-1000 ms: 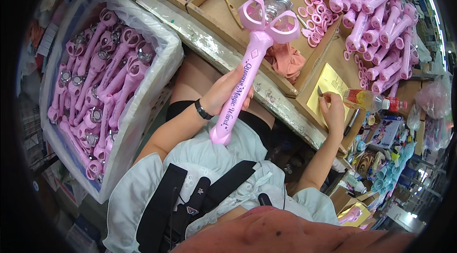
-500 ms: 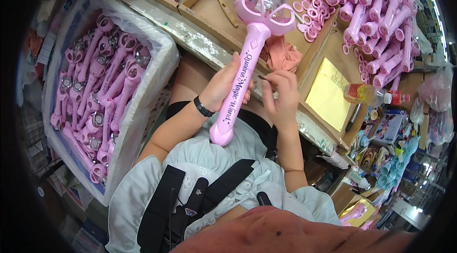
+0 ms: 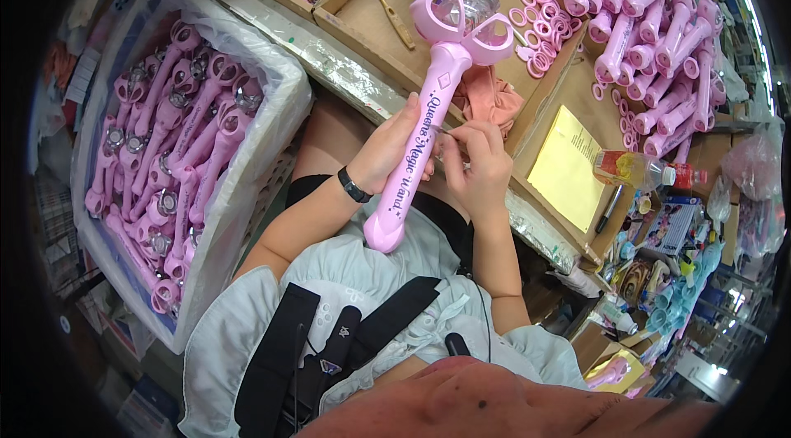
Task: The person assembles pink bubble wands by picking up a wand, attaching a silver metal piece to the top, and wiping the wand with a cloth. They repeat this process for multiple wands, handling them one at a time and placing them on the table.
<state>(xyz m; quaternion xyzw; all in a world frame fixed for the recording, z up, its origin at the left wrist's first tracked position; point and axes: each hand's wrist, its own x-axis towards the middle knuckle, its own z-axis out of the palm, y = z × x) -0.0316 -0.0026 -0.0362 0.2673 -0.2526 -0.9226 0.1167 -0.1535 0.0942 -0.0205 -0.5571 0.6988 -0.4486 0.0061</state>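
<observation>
A pink toy wand with dark lettering slants across my lap, its head of open loops and a clear part pointing away from me. My left hand is wrapped round the handle. Beside the handle, my right hand is closed in a pinch on a thin, small dark piece. Its tip reaches the wand's side; whether it touches I cannot tell, nor what kind of piece it is. A salmon-coloured cloth lies in the cardboard tray just beyond my right hand.
To the left stands a plastic-lined bin of wands. The cardboard tray holds a toothbrush and pink rings. More pink wand handles are heaped at the far right, near a yellow sheet and a bottle.
My right hand has moved left, bringing the small dark piece from apart to right beside the wand's handle. My left hand keeps its hold, and the wand has barely shifted.
</observation>
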